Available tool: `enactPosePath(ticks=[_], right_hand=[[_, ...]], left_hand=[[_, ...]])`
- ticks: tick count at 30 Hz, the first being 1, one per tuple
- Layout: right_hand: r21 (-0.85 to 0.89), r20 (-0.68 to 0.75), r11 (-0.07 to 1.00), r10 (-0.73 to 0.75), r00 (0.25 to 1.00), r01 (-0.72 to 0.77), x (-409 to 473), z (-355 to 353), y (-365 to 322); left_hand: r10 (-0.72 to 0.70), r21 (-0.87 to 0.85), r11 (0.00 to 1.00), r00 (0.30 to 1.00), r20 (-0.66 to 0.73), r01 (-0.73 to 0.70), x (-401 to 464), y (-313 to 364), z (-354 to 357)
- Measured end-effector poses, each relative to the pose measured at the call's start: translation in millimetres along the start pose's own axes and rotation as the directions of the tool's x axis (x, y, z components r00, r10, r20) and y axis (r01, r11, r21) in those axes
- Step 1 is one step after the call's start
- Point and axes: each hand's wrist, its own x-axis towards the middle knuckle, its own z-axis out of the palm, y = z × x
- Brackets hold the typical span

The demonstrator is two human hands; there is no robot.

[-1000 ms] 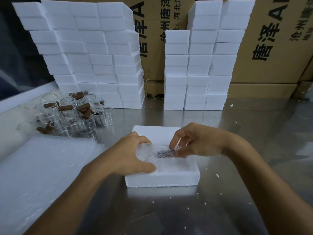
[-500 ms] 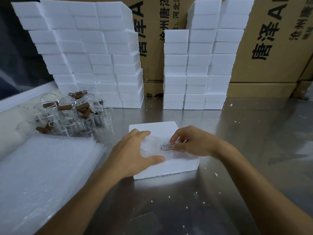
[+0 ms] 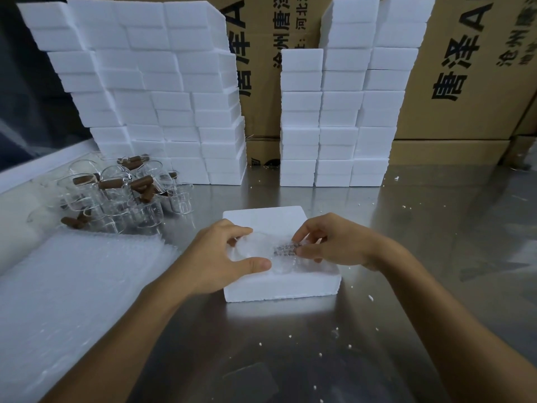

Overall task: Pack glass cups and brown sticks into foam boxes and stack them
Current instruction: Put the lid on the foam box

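An open white foam box (image 3: 279, 286) lies on the steel table in front of me. A bubble-wrapped glass cup (image 3: 255, 253) lies in its recess, and my left hand (image 3: 220, 257) holds it there between thumb and fingers. A brown stick in bubble wrap (image 3: 286, 249) lies beside the cup, pinched at its right end by my right hand (image 3: 331, 242). More glass cups (image 3: 116, 196) with bare brown sticks (image 3: 141, 181) across and between them stand in a cluster at the left.
A stack of bubble-wrap sheets (image 3: 72, 289) covers the near left of the table. Two walls of stacked foam boxes (image 3: 154, 97) (image 3: 343, 112) stand at the back, with cardboard cartons (image 3: 465, 68) behind them. Foam crumbs dot the steel.
The foam box has slid away from me and turned a little. Both hands went with it, still on the wrapped cup and stick.
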Motion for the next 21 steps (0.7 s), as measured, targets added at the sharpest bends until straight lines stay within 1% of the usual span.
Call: enactPosePath(ticks=[3,5,6,7,8,9,10,11,12,14,15,16,17,19,21], right_hand=[[0.026,0.037,1.0,-0.001,0.999,0.0,-1.4,-1.3,-2.4],[0.071,0.031,0.997,0.015,0.999,-0.017,-1.1,-3.2,-1.7],[0.107,-0.012,0.994,0.027,1.0,-0.026,0.1,-3.9,-0.3],[0.143,-0.099,0.989,0.044,0.994,-0.029,2.2,-3.8,2.1],[0.171,-0.217,0.985,0.071,0.974,-0.033,4.9,-2.7,5.8],[0.197,-0.332,0.979,0.106,0.937,-0.041,7.8,-0.5,10.1],[0.229,-0.411,0.972,0.146,0.9,-0.053,10.0,2.2,14.1],[0.272,-0.434,0.96,0.184,0.882,-0.066,11.6,5.7,17.4],[0.326,-0.404,0.942,0.219,0.888,-0.084,12.7,9.8,20.5],[0.457,-0.276,0.882,0.266,0.924,-0.117,14.5,18.2,25.5],[0.515,-0.232,0.849,0.271,0.934,-0.118,14.9,21.3,26.5],[0.553,-0.224,0.827,0.262,0.939,-0.099,15.0,22.6,26.3],[0.569,-0.251,0.82,0.243,0.937,-0.06,15.8,22.4,25.7],[0.579,-0.356,0.814,0.2,0.913,0.047,17.5,17.3,22.2],[0.608,-0.442,0.782,0.19,0.876,0.137,17.1,8.5,15.3]], left_hand=[[-0.004,-0.008,1.0,1.0,0.002,0.004,0.1,-4.6,-2.7],[0.001,-0.011,1.0,1.0,-0.025,-0.002,-0.5,-5.2,-0.9],[-0.004,-0.036,0.999,0.998,-0.064,0.002,-0.2,-6.0,1.3],[-0.029,-0.08,0.997,0.992,-0.123,0.019,0.9,-7.3,4.1],[-0.078,-0.138,0.989,0.979,-0.188,0.053,2.8,-10.1,7.0],[-0.149,-0.203,0.974,0.961,-0.234,0.101,5.2,-14.3,9.3],[-0.229,-0.265,0.951,0.942,-0.246,0.162,7.5,-18.9,10.8],[-0.307,-0.322,0.919,0.925,-0.223,0.227,9.2,-23.5,11.9],[-0.366,-0.376,0.883,0.912,-0.182,0.28,10.3,-28.7,13.3],[-0.416,-0.47,0.823,0.902,-0.116,0.319,10.9,-34.4,16.1],[-0.412,-0.518,0.798,0.907,-0.094,0.309,10.6,-33.1,17.0],[-0.395,-0.571,0.771,0.915,-0.08,0.283,10.2,-30.5,17.1],[-0.374,-0.619,0.746,0.923,-0.086,0.245,10.2,-27.1,16.3],[-0.34,-0.659,0.737,0.925,-0.168,0.151,11.1,-21.0,10.7],[-0.327,-0.682,0.729,0.905,-0.272,0.058,11.3,-14.7,1.3]])
